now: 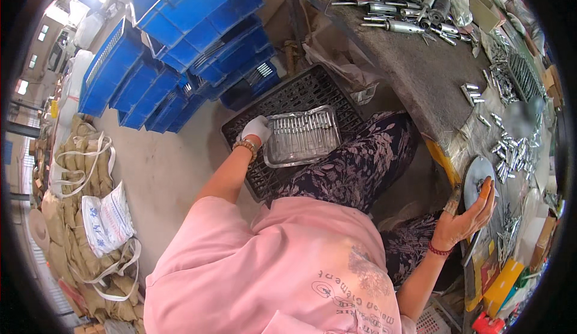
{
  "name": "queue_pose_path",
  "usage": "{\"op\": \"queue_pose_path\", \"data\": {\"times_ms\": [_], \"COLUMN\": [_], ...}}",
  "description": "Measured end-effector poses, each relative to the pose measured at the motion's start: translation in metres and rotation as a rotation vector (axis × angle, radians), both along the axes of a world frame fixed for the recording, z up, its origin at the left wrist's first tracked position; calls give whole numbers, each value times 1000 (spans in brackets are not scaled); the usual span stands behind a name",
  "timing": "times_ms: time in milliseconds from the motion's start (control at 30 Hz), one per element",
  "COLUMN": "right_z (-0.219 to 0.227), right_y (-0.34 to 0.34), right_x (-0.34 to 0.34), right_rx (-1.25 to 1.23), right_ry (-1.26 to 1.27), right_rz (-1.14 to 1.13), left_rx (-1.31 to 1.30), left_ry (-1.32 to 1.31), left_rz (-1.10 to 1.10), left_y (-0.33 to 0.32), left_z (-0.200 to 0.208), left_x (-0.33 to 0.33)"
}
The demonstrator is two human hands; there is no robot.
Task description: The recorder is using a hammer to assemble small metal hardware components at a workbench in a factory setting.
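My left hand (pixel 256 130), in a white glove, is closed at the left rim of a shallow metal tray (pixel 277 158). Slim silvery rods with thicker upper ends (pixel 303 131) lie side by side in the tray. The tray lies above a black plastic pallet (pixel 237 124), its near right corner by my thigh. My bare right hand (pixel 461 221) is at the bench edge, against a round grey disc (pixel 479 172). Its thumb and fingers are apart, stretched along the disc, with dark and orange stains on them. Whether something small lies under the fingertips is hidden.
Blue plastic crates (pixel 198 21) stand stacked at the far left. The workbench (pixel 415 63) along the right carries metal tubes (pixel 396 26) and a scatter of small shiny cylinders (pixel 511 157). Tan sacks (pixel 81 184) with white straps lie on the left. A yellow piece (pixel 503 283) sits at near right.
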State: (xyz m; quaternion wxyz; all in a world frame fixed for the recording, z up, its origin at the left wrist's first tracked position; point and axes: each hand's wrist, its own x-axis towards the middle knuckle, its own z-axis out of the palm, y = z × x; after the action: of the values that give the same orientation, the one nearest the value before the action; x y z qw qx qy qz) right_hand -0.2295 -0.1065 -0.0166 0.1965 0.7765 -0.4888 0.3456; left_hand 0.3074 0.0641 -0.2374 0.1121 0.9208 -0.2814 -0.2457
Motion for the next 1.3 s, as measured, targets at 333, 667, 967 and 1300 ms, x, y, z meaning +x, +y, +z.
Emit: {"op": "queue_pose_path", "data": {"times_ms": [333,667,967,1300], "right_z": [-3,-6,9,2], "right_y": [-2,-7,4,0], "right_x": [1,-6,18,13], "right_rx": [58,-19,49,-85], "right_ry": [-18,19,-134,-84], "right_rz": [-28,-37,-34,-26], "left_rx": [221,-393,-1035,-1221], "left_ry": [-51,-60,144,-306], "left_rz": [-168,28,-210,-699], "left_y": [-19,-12,-95,-279], "left_z": [31,54,154,236], "left_x": [-10,-8,-144,-285]}}
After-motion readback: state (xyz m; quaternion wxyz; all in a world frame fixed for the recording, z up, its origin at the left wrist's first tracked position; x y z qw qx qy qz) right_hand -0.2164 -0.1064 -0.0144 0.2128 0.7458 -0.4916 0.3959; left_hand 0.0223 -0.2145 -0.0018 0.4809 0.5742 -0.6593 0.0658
